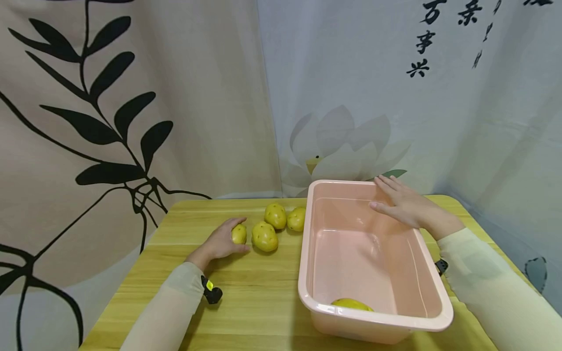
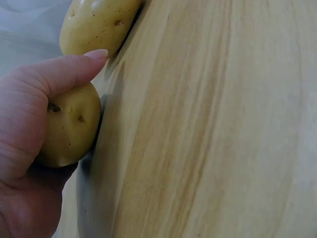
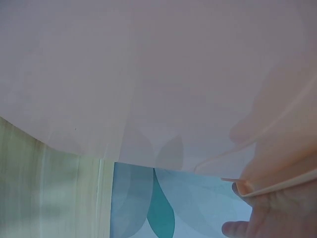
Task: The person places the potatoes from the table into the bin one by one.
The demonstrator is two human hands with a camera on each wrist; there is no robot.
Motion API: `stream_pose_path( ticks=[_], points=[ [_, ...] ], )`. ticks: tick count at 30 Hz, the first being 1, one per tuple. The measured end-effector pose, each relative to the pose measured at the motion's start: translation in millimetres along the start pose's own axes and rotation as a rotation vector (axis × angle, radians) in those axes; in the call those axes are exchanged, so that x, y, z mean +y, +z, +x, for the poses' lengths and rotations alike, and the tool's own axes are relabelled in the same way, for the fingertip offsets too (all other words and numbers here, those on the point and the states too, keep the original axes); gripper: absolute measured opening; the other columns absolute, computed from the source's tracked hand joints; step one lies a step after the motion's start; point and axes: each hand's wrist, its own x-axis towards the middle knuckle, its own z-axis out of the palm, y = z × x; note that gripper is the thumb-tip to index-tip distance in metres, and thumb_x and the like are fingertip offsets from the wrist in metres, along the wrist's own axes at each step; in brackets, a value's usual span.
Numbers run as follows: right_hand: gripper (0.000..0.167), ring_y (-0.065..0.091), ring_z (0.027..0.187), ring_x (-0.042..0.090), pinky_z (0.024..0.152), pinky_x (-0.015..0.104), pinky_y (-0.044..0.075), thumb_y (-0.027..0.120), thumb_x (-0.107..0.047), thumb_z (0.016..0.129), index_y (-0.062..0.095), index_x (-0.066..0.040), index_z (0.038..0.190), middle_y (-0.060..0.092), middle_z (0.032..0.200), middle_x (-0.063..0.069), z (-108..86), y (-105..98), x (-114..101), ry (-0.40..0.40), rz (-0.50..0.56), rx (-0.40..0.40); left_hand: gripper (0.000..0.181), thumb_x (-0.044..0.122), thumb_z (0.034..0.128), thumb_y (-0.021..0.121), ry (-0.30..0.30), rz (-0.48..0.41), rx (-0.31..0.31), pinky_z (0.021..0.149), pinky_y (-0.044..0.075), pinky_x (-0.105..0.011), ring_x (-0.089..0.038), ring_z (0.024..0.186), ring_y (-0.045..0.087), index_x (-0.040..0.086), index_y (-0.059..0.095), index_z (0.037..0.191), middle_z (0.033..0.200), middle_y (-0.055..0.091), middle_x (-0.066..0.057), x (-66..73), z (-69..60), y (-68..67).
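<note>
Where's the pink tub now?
In the head view, the pink tub stands on the table, toward the right, beside three potatoes, the right hand at its far corner.

Head view forward-down; wrist views close; table [image 1: 254, 297] shared.

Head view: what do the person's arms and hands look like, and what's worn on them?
The left sleeve and right sleeve are long and pale cream, ending near the wrists. The left hand and right hand are ungloved. A small black wrist device with a yellow marking shows on the left; another black device, partly hidden, on the right.
</note>
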Motion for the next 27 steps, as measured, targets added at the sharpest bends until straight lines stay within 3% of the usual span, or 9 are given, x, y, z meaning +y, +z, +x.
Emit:
stream_pose_path(
  ticks=[7,16,23,27],
  points=[
    [0.085,-0.001,0.144,0.041,0.108,0.067,0.007,0.041,-0.063,0.094,0.008,-0.014,0.156,0.005,0.160,0.015,0.1,0,1,-0.001,0.003,0.002,0.092,0.039,0.0764,0.080,0.008,0.028,-0.009,0.110,0.024,-0.057,-0.035,0.139,0.027,0.019,0.030,0.151,0.154,0.029,-0.011,1.9,-4.4,-1.7],
    [0.085,-0.001,0.144,0.042,0.108,0.068,0.007,0.041,-0.063,0.094,0.008,-0.014,0.156,0.005,0.160,0.015,0.4,0,1,0.002,0.018,0.004,0.101,0.040,0.0766,0.080,0.009,0.035,-0.045,0.111,0.022,-0.057,-0.037,0.141,0.024,0.012,0.021,0.154,0.155,0.026,-0.014,-3.1,-15.6,-8.6],
    [0.085,-0.001,0.144,0.041,0.108,0.067,0.007,0.041,-0.063,0.095,0.007,-0.015,0.156,0.004,0.160,0.014,-0.7,0,0,0.004,0.016,0.009,0.104,0.038,0.0722,0.084,0.025,0.051,-0.061,0.110,0.024,-0.057,-0.038,0.139,0.026,0.012,0.025,0.153,0.153,0.029,-0.015,-6.5,-23.5,-18.6],
    [0.085,-0.001,0.144,0.042,0.108,0.067,0.007,0.041,-0.062,0.095,0.007,-0.014,0.156,0.004,0.160,0.015,-0.8,0,-2,0.006,0.014,0.005,0.099,0.044,0.0748,0.081,0.006,0.047,-0.048,0.109,0.025,-0.058,-0.039,0.138,0.028,0.012,0.027,0.152,0.152,0.031,-0.017,-10.2,-22.0,-18.2]
  ],
)
